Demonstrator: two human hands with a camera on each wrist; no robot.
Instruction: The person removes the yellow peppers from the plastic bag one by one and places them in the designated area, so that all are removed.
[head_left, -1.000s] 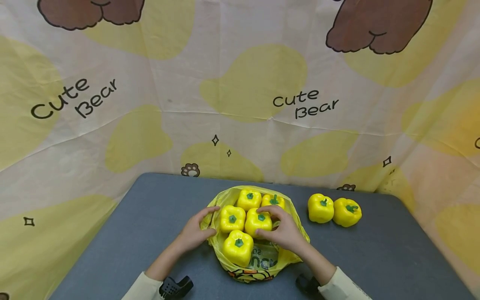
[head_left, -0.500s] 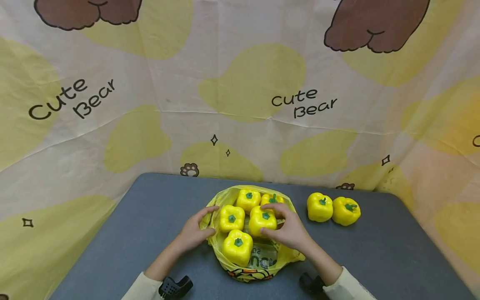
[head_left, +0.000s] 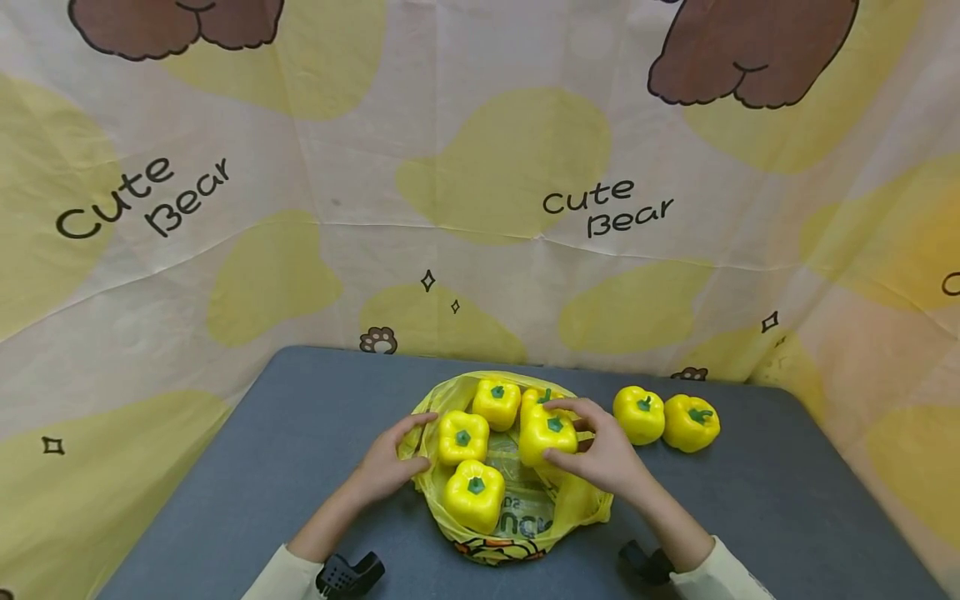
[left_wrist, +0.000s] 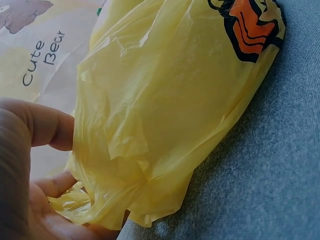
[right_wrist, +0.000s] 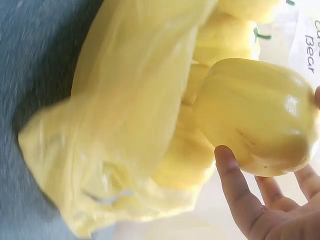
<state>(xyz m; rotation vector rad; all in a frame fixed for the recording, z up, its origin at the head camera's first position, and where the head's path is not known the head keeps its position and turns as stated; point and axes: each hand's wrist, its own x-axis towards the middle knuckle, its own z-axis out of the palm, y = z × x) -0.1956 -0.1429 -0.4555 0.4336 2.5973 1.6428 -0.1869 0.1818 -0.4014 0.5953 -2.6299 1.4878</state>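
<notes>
One stem-up pepper (head_left: 537, 437) in clamped fingers of right hand (head_left: 606, 452), right half of bag (head_left: 581, 500) below; left hand (head_left: 390, 464) at left rim, grip unclear.

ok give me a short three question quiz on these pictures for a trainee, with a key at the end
1. How many peppers sit on the table, outside the bag?
2. True or false: the left hand holds a pepper.
3. What does the right hand hold?
A) the table's edge
B) a yellow pepper
C) nothing

Key:
1. Two.
2. False; it touches the side of the bag.
3. B.
</notes>
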